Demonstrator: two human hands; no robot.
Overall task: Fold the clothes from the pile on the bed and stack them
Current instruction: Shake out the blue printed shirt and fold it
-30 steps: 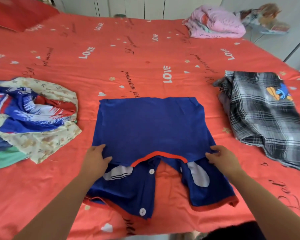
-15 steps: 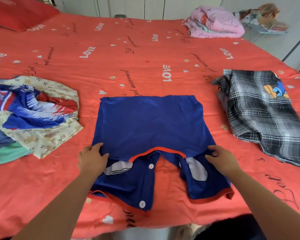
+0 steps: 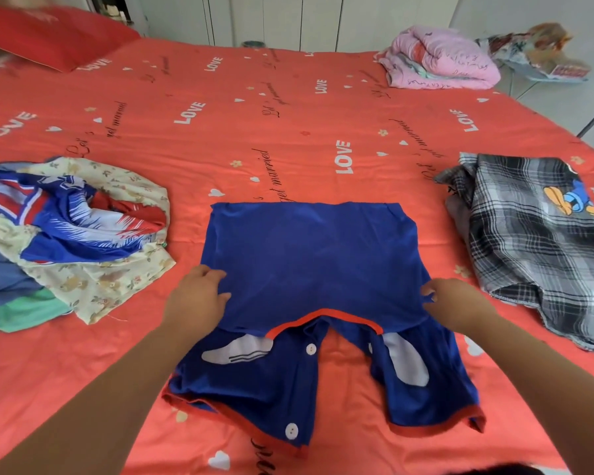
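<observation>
- Head view: blue shirt [image 3: 309, 262] flat on the bed [image 3: 288, 114], central, long axis running away from the person, red-trimmed hem nearest
- Left hand [image 3: 196, 298] grips upper layer's left edge
- Right hand [image 3: 458, 305] grips its right edge
- Clothes pile [image 3: 66, 234] left, plaid garment [image 3: 535, 241] right

Bare forearms, left hand [image 3: 196, 298], right hand [image 3: 458, 303]

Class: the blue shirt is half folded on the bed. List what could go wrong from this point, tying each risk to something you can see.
1. The left hand and right hand pinch only the side edges of the blue shirt; if lifted, the folded-over layer may slip open.
2. Its front panels lie splayed apart, so the next fold could end lopsided.
</observation>
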